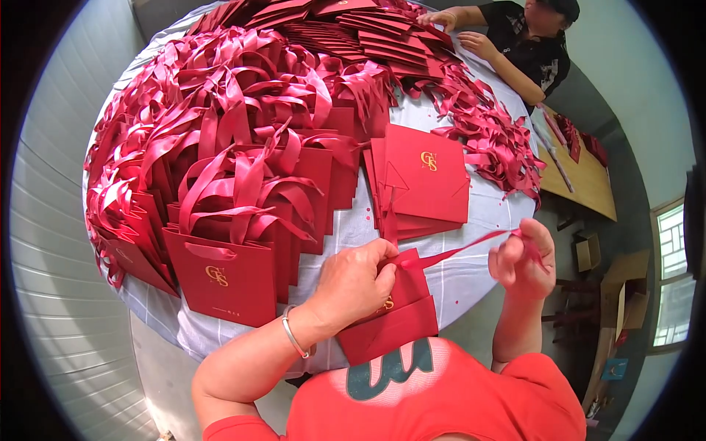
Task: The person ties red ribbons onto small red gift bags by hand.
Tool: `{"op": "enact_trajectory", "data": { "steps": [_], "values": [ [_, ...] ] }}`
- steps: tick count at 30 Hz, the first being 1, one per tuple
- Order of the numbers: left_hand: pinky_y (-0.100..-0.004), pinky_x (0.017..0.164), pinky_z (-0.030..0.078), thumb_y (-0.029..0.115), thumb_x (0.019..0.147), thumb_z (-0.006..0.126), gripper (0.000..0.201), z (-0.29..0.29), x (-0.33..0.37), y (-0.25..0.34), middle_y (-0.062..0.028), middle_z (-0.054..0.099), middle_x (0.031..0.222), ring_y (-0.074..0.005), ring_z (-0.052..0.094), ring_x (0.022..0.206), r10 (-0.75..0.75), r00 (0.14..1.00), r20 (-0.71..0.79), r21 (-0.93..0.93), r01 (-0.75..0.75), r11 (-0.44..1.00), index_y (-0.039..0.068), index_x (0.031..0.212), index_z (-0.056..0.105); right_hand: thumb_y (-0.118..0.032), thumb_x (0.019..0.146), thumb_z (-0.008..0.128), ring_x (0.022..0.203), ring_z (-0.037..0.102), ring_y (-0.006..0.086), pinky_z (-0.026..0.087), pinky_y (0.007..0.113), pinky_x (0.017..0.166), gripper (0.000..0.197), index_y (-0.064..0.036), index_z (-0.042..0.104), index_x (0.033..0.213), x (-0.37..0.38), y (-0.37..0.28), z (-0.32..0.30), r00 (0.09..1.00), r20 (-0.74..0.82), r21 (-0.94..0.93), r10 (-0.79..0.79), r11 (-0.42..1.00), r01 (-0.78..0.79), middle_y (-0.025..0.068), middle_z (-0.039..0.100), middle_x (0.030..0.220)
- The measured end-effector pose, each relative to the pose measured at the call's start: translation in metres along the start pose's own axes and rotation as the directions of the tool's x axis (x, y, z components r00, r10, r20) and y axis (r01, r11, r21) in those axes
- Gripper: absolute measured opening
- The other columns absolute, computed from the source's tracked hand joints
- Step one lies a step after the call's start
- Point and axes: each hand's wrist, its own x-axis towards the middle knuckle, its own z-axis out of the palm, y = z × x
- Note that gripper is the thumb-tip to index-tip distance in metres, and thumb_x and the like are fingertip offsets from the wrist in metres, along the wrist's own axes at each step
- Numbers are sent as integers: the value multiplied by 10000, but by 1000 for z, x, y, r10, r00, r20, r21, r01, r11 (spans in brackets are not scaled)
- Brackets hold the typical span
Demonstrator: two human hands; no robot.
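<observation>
A red paper gift bag (393, 323) lies at the table's near edge, against my shirt. My left hand (357, 283) is closed at the bag's top edge, thumb and fingers pinching the ribbon there. From that spot a red satin ribbon (467, 248) stretches up to the right. Its other end is gripped in my right hand (523, 259), fingers curled, raised off the table to the right of the bag. Just beyond lies a stack of flat red bags (426, 176) with a gold mark on the top one.
Upright red bags (220, 279) with ribbon handles crowd the table's left side. Flat bags (353, 33) are piled at the back, and loose ribbons (500, 147) heap at the right. Across the table, a person's hands (478, 44) are near the pile. A wooden table (588, 180) stands further right.
</observation>
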Motion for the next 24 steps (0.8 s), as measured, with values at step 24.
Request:
{"op": "enact_trajectory", "data": {
  "steps": [24],
  "values": [
    [-278, 740, 512, -80, 828, 445, 404, -19, 8, -1, -155, 732, 1002, -121, 647, 860, -20, 990, 143, -340, 68, 938, -43, 1220, 536, 43, 864, 708, 702, 650, 186, 523, 303, 589, 208, -13, 736, 1063, 44, 49, 54, 990, 70, -897, 120, 441, 10, 108, 655, 891]
  ]
}}
